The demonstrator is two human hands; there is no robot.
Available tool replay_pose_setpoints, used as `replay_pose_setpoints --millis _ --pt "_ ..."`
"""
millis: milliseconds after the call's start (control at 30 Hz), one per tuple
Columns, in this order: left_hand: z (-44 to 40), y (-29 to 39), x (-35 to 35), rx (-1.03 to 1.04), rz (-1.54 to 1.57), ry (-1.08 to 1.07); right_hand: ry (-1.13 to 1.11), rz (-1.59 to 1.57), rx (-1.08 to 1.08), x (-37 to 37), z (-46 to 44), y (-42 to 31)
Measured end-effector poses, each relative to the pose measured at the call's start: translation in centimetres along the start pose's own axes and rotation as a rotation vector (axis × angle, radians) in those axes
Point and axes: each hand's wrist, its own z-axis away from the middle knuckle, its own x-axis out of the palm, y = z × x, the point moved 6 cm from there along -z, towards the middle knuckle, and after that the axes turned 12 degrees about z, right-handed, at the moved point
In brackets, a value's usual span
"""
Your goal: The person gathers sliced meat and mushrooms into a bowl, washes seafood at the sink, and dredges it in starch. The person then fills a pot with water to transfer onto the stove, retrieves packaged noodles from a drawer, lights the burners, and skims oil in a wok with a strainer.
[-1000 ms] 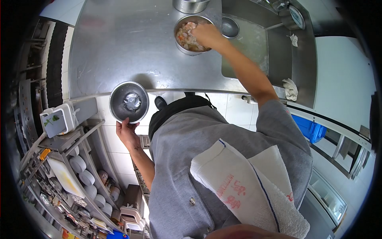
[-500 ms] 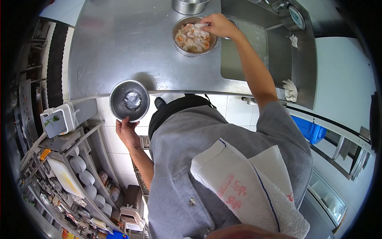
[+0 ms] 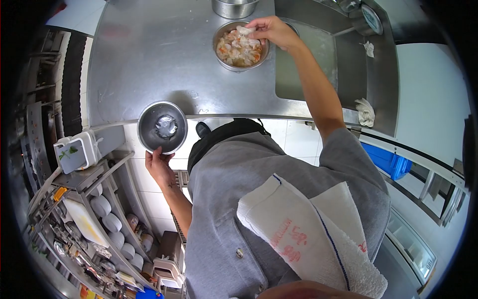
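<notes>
My left hand [image 3: 160, 165] grips the rim of a metal bowl [image 3: 144, 130], its thumb over the near edge. The bowl is held at the counter's front edge, and its inside looks shiny and bare. At the back of the counter stands a round metal pot [image 3: 217, 56] full of pale, orange-tinged pieces that look like peeled shrimp [image 3: 239, 49]. Over the pot's right side, my right hand [image 3: 274, 32] pinches a whitish shrimp piece [image 3: 245, 30] between thumb and fingers.
Another metal pot [image 3: 234, 9] stands behind the first. To the right is a sink [image 3: 308, 60] with cloudy water, and a crumpled cloth [image 3: 365, 112] lies on its ledge. A shelf rack with white bowls [image 3: 100, 205] and a white container [image 3: 82, 152] stands at the left.
My right hand has shifted slightly left over the pot, and a whitish piece shows more plainly at its fingertips. My left hand keeps the bowl in nearly the same place.
</notes>
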Motion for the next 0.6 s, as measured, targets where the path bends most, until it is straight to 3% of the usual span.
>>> replay_pose_setpoints --millis 333,433,500,533,600 --pt "0.0 -0.2 0.1 -0.007 0.005 -0.015 -0.002 -0.187 0.065 0.5 -0.1 1.1" --pt "-0.1 -0.3 0.2 -0.011 0.004 -0.008 0.019 -0.062 0.099 0.7 -0.4 1.4" --pt "0.0 -0.3 0.4 -0.015 -0.001 -0.001 -0.051 0.374 0.078 1.4 -0.6 1.2" --pt "0.0 -0.3 0.4 -0.017 -0.002 -0.002 -0.051 0.374 0.079 1.8 -0.8 1.7" --pt "-0.1 -0.4 0.4 -0.016 0.000 -0.015 0.142 0.731 -0.356 2.9 -0.8 -0.2"
